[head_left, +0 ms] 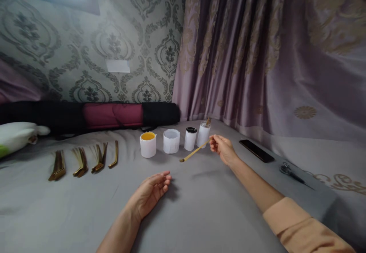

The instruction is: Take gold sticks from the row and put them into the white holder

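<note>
My right hand [223, 149] pinches the upper end of a thin yellow stick [196, 152] with a dark, thicker tip. The stick slants down to the left, its tip above the grey sheet. Close behind my right hand stands a white-wrapped glass jar [203, 135] with several thin sticks poking out. Beside it are a white-wrapped can with a dark top [190, 140], a white tub with a pale inside [171, 143] and a white tub of yellow contents [148, 147]. Low over the sheet, my left hand [152, 192] holds nothing, its fingers loosely curved and apart.
On the left lie several bundles of brownish-gold bent strips [81, 163] and a single bent strip [114, 154]. A black phone [256, 150] and a dark pointed tool [293, 173] are at right. Behind are a black-and-maroon roll [113, 115], a white plush toy [18, 136] and a curtain [228, 54].
</note>
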Demonstrator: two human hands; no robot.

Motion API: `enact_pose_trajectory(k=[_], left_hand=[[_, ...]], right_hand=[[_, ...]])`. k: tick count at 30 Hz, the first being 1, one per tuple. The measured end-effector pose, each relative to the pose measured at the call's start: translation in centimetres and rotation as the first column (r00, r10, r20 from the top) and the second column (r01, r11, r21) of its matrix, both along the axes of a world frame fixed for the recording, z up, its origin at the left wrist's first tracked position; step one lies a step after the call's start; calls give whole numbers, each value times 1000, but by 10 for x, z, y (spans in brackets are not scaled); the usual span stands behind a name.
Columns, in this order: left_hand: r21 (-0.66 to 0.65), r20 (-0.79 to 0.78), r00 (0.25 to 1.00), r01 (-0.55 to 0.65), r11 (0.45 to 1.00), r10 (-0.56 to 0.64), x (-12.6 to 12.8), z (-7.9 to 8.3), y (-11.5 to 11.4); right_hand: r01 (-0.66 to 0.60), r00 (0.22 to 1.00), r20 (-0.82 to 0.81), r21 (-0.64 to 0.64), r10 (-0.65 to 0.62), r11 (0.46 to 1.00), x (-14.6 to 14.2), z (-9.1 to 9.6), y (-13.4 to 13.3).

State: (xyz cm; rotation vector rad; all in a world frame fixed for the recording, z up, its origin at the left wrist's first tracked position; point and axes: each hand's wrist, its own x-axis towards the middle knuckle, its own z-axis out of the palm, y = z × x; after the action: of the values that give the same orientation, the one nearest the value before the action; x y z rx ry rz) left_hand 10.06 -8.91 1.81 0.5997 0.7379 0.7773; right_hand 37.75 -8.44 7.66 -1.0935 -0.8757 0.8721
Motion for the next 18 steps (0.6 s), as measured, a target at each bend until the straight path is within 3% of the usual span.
enact_pose_trajectory(k=[18], left_hand=[[-14,31,999,-25,1000,26,-1,-3,2]], right_hand=[[215,972,70,105,-223,971,56,53,-3]])
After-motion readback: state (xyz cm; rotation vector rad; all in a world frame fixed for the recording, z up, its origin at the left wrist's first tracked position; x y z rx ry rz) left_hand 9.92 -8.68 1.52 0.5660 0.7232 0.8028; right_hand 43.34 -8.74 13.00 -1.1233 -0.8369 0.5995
